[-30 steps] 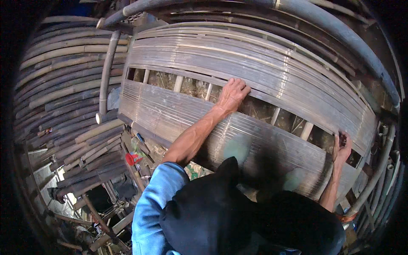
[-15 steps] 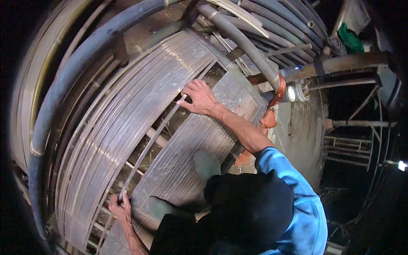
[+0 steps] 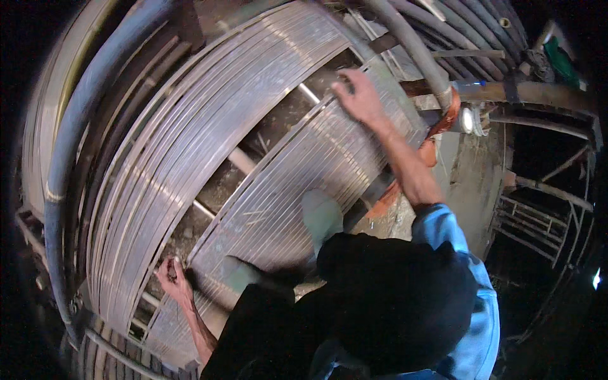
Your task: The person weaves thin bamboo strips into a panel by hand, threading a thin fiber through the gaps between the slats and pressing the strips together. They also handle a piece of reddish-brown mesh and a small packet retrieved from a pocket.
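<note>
Two curved panels of thin wood-like slats lie side by side, the far panel (image 3: 209, 114) and the near panel (image 3: 285, 183), with a gap between them. A slim strip (image 3: 269, 155) runs along the near panel's gap-side edge. My right hand (image 3: 362, 98) is over the upper end of that edge, fingers bent but apart from the thumb, with nothing visible in them. At the lower end of the gap, my left hand (image 3: 175, 282) has its fingers curled in; whatever they hold is hidden. My feet in grey-green footwear (image 3: 322, 215) rest on the near panel.
Crossbars (image 3: 242, 160) span the gap above dirt ground. A thick blue-grey pole (image 3: 95, 95) curves along the left, and another pole (image 3: 415, 44) rises at upper right, bound with orange wrapping (image 3: 451, 117). Several stacked poles (image 3: 475, 38) lie behind. Wooden rails (image 3: 532, 218) stand at right.
The strip stretched between my hands across the gap now lies along the near panel's edge. My right hand has left it and moved up and right; my left hand stays low by the gap.
</note>
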`<state>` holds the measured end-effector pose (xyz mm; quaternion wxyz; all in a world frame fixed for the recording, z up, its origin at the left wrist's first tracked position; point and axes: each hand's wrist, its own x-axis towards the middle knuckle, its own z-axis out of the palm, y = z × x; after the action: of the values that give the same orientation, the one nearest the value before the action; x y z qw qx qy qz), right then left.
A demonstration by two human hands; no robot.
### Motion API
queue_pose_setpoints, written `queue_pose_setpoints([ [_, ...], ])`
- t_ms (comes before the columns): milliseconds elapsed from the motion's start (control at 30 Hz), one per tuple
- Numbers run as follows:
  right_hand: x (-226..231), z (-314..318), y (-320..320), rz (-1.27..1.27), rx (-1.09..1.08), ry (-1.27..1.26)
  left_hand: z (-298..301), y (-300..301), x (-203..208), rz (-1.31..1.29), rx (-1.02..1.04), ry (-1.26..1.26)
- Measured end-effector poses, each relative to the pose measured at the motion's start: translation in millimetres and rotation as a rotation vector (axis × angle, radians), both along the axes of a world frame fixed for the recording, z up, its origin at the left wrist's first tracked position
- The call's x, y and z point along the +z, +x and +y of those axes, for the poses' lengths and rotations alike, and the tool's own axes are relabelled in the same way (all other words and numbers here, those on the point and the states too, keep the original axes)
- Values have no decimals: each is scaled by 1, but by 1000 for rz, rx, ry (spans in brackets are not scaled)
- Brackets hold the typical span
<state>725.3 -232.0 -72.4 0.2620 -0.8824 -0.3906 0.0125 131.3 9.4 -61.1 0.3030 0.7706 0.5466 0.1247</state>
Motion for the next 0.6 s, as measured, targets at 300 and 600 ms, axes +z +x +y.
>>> queue_pose_setpoints([
  [300,-2,-10,53,-171,192,-416,-15,-1,-21,-48,-68,-161],
  [600,-5,-18,3,-172,25,-168,-17,9,-11,5,-30,-153],
])
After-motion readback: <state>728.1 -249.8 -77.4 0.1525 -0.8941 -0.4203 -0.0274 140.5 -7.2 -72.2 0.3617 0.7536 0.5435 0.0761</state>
